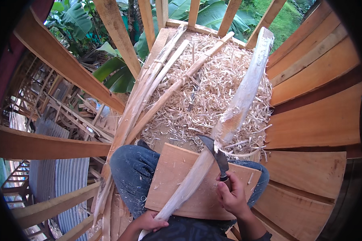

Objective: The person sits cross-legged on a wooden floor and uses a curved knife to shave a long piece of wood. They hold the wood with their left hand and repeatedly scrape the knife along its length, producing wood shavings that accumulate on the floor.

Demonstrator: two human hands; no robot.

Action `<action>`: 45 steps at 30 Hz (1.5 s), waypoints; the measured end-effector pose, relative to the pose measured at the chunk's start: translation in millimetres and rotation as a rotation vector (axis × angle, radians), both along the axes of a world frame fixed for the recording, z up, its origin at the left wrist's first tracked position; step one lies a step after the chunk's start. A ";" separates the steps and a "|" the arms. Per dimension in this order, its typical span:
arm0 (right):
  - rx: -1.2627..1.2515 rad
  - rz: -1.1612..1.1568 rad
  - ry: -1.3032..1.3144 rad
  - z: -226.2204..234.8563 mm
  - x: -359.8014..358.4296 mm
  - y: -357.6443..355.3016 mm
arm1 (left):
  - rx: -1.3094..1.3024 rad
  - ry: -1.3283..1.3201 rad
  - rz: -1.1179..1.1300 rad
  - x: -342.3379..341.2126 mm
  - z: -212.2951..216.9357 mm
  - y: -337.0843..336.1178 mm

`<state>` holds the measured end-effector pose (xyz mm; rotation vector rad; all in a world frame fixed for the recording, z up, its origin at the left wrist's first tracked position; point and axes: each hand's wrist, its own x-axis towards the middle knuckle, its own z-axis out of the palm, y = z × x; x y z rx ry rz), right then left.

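Across my lap slants a long, pale wooden pole [245, 94], its thick far end reaching over the shavings. My left hand [151, 220] is closed around its thin near end. In my right hand [234, 197] is the dark handle of a knife with a curved, hooked blade [220, 158]. The blade lies across the pole near its middle, where a curl of wood stands at the cut. Beneath the pole, a flat wooden board [169, 164] rests on my thighs; a few small shavings lie on it.
A deep heap of wood shavings [205, 80] covers the floor ahead. Several long poles and strips [165, 102] lie to the left. Wooden slats [56, 66] rise around me, with solid planks [309, 128] on the right. Corrugated sheets [70, 180] and scrap wood lie beyond the left slats.
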<state>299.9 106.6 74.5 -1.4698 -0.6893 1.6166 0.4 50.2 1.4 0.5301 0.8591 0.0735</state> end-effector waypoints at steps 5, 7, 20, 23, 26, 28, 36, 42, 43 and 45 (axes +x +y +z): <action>0.257 0.137 -0.520 -11.3 -1.6 -3.0 | -0.015 -0.027 0.020 0.8 2.0 1.5; 0.280 0.157 -0.605 -9.2 -4.1 -2.4 | -0.006 -0.036 0.021 0.1 1.8 0.1; 0.156 0.465 -0.405 -17.3 2.7 3.9 | 0.002 0.029 0.022 -19.2 -10.9 -12.7; 0.280 0.777 -0.046 -23.1 -1.3 -10.6 | 0.015 0.236 -0.053 5.3 20.0 11.4; -0.059 0.407 -0.009 12.9 16.2 20.8 | 0.085 0.284 0.005 3.5 25.3 5.6; -0.001 0.102 -0.067 8.9 15.1 16.0 | 0.082 0.280 -0.011 5.5 21.9 5.6; 0.400 -0.005 -0.568 -15.8 -14.1 -4.5 | 0.185 0.341 0.001 9.6 37.5 10.1; 0.679 0.165 -0.733 -39.9 -8.2 0.5 | 0.090 0.181 -0.008 -3.1 18.5 7.9; 0.581 0.240 -0.648 -37.4 -8.0 1.0 | 0.096 0.187 0.008 -2.3 19.9 7.8; 0.374 0.380 -0.485 -24.0 -5.8 -1.9 | 0.101 0.191 0.033 3.5 25.1 7.2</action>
